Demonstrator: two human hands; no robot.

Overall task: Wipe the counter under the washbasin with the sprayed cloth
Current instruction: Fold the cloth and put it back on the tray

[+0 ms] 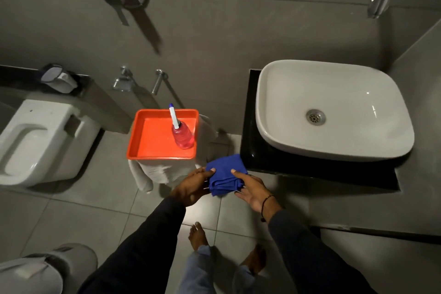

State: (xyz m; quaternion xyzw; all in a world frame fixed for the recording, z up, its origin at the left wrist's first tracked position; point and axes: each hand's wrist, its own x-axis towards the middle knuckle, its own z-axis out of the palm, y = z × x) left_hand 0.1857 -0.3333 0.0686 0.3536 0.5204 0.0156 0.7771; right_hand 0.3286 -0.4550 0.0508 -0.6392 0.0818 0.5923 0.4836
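Gripping the folded blue cloth (pixel 225 175) between our left hand (pixel 193 186) and right hand (pixel 254 190), we stand beside the glossy black counter (pixel 248 131) beneath the white ceramic washbasin (pixel 334 110).

The folded cloth (pixel 225 175) is plain deep blue. The washbasin (pixel 334 110) is glossy white, on a black counter (pixel 248 150). The tray (pixel 152 136) is bright orange-red; the spray bottle (pixel 182 135) in it looks pink, with a white and blue nozzle. The toilet (pixel 40 141) is white. Wall and floor tiles are plain grey. Both sleeves are dark, perhaps navy.
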